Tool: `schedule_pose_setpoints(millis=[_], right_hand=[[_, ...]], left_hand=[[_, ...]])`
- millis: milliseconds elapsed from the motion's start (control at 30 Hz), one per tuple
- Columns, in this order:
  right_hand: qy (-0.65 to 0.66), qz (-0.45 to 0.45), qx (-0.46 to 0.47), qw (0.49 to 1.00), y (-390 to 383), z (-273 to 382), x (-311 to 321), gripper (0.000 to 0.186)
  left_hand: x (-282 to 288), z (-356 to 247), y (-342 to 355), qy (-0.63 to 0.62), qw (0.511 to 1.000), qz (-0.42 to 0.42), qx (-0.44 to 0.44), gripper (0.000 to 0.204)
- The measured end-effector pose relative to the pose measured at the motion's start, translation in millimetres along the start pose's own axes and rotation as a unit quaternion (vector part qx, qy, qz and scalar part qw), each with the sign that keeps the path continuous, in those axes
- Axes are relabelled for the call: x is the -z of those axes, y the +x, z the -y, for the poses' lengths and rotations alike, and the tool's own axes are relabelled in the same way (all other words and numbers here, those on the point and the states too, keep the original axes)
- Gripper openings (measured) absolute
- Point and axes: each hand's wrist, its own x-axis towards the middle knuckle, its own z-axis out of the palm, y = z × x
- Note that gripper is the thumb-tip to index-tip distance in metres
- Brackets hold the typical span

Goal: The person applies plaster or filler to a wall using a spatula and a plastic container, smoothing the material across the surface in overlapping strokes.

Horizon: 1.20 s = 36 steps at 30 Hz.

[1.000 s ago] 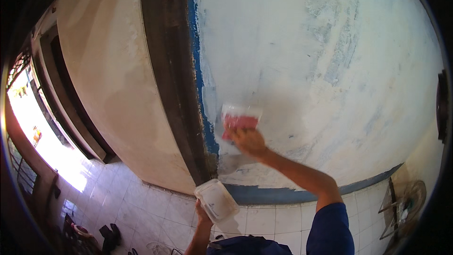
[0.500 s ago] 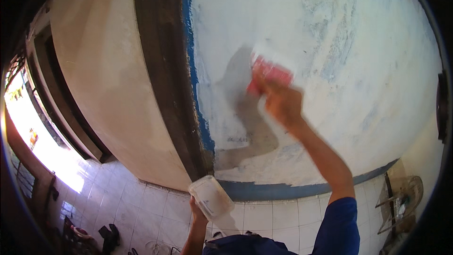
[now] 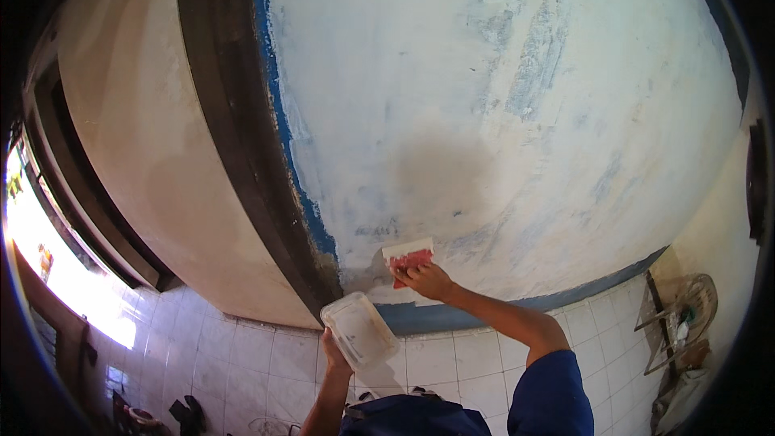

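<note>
The right hand (image 3: 426, 281) is clamped on a flat red scraper with a broad pale edge (image 3: 410, 258), fingers around its lower part, and that pale edge sits uppermost, running nearly left to right with a slight rise to the right. It's up at the whitish, patchy plaster wall (image 3: 500, 186), low down, though whether edge and wall actually touch is hard to call from here. Down and to the left, here's the other grip: the left hand (image 3: 335, 353), closed on the side of a translucent rectangular plastic tub (image 3: 361, 331), whose long axis slants steeply from upper left to lower right. So the tub lies below and left of the scraper, the two near but apart. Below the scraper runs a grey-blue painted band (image 3: 424, 317), a dark brown upright post (image 3: 234, 113) climbs to the left, and pale floor tiles (image 3: 432, 359) spread beneath.
</note>
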Motion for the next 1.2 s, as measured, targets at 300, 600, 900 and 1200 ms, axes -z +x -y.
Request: schedule_pose_setpoints(millis=[300, 600, 900, 1200], right_hand=[[0.0, -0.113, -0.169, 0.979, -33, -55, 7, 0.056], [0.075, -0.063, -0.09, 0.991, -79, -43, -12, 0.052], [0.05, -0.215, -0.241, 0.945, -19, -130, 81, 0.056], [0.14, -0.088, -0.114, 0.98, -85, -13, -27, 0.056]], left_hand=[[-11, 10, 1, -0.014, 1.0, 0.017, -0.007, 0.08], [0, 22, 3, -0.012, 1.0, 0.017, 0.001, 0.075], [-14, 34, 2, -0.022, 1.0, 0.021, 0.001, 0.077], [-14, 40, -6, -0.019, 0.999, 0.027, -0.008, 0.08]])
